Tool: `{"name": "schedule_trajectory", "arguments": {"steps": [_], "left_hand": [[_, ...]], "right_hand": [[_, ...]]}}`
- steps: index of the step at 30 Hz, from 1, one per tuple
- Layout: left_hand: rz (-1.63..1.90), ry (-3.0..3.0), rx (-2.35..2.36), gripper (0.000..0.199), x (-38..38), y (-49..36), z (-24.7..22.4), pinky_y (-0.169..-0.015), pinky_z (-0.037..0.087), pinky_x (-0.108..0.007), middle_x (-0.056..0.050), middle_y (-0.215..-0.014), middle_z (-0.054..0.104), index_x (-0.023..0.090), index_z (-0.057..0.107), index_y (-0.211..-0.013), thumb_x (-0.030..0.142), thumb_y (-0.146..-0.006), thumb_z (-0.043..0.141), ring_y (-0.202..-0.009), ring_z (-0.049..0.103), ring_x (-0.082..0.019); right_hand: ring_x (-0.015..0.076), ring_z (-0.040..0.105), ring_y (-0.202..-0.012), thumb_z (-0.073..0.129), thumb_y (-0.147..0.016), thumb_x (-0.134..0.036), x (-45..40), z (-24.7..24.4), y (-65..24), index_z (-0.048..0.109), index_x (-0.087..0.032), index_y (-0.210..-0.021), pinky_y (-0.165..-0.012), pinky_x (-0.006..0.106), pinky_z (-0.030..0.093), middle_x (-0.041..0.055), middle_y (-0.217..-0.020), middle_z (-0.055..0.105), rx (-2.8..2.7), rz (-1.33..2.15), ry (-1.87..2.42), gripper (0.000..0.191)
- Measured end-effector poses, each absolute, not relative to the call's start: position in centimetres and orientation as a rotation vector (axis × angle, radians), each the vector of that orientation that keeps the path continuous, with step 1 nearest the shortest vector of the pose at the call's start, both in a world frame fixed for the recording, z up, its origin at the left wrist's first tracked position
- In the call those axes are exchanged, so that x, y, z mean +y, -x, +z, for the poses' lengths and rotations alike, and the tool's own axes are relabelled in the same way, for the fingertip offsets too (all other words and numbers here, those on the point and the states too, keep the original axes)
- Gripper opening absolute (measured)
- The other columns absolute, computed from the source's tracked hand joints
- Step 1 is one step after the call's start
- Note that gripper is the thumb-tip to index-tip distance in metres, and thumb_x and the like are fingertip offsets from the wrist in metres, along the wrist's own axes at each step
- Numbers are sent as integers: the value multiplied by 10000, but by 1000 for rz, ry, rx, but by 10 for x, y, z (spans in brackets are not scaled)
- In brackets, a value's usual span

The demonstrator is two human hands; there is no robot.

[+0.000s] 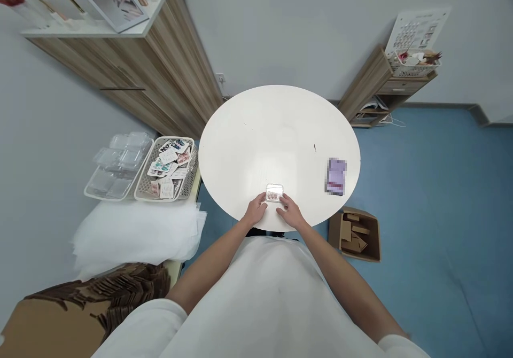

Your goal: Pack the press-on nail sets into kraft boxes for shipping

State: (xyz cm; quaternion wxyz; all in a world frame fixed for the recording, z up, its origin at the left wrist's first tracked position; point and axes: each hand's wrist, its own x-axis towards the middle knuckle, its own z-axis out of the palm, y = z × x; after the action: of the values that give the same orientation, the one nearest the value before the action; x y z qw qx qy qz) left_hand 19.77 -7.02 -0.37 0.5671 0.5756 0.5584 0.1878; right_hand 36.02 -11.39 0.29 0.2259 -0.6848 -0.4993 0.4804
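A small clear plastic box (274,192) with reddish items inside lies on the round white table (280,117), close to its near edge. My left hand (255,210) is at the box's left side, fingertips touching it, thumb apart from the fingers. On the right side, my right hand (290,211) touches the box with its fingertips, its thumb also spread away below. Both hands rest low over the table, with the box between them.
A purple blurred item (335,176) and a tiny dark piece (315,148) lie on the table's right. Left are a basket of cards (193,173), a basket of clear boxes (90,184), white sheets (136,235) and flat cardboard (56,326). A cardboard box (374,240) stands right.
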Motion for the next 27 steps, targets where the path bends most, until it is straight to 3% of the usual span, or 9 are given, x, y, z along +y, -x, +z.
{"name": "schedule_trajectory", "arguments": {"steps": [6,10,16,23,27], "left_hand": [[377,-1627,1288,546,-69,-188,-3,-926,374,-350,-75,-1220,493,180,403,-1229,142,-690,473,-1103,462,-205],[361,-1912,1189,444,-67,-174,0,-914,373,-371,-83,-1126,527,164,476,-1127,162,-684,492,-1051,474,-218],[182,-2125,1108,355,-63,-156,6,-864,357,-395,-78,-1079,539,210,535,-1006,291,-665,586,-1011,474,-259],[62,-2296,1004,340,-59,-152,15,-913,260,-414,-82,-1073,535,216,551,-939,344,-633,625,-1026,448,-274],[28,-2402,999,173,-59,-153,12,-893,261,-408,-89,-1008,562,199,563,-883,231,-716,529,-969,479,-250]], "right_hand": [[229,346,-1198,505,-735,-274,-121,8,-354,448,-180,-1197,-954,371,340,91,-1333,328,-1628,996,2020,475],[237,465,-998,559,-720,-253,-130,10,-350,542,-211,-1014,-818,368,393,85,-1096,506,-2063,804,1955,297],[217,480,-861,498,-788,-213,-131,3,-342,559,-222,-862,-698,320,362,76,-985,550,-2332,578,2038,97],[187,482,-764,349,-848,-137,-126,5,-337,550,-195,-826,-634,288,338,77,-873,564,-2311,520,2128,210],[168,488,-749,327,-859,-164,-126,14,-340,538,-196,-832,-639,268,358,57,-865,560,-2212,607,2079,215]]}}
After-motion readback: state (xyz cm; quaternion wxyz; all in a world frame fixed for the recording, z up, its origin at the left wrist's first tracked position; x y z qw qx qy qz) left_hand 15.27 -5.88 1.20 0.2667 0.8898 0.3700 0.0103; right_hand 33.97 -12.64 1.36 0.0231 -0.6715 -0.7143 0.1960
